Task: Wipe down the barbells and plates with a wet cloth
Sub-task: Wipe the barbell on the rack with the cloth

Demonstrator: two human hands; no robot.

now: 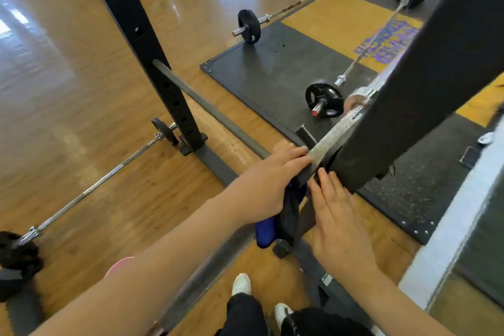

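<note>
Right hand [336,222] flat, fingers straight by upright [409,95]; left hand [268,174] clamps bar [331,135] and cloth [289,210]; slide cloth along bar, steady pressure.

Bare forearms, dark trousers [245,314], white shoes [241,284]

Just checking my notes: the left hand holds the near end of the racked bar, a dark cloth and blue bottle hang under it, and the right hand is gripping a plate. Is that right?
Not quite. The head view shows the right hand open, fingers straight against the black rack upright, gripping no plate. The rest holds: the left hand holds the bar end, with dark cloth and blue bottle beneath.
</note>
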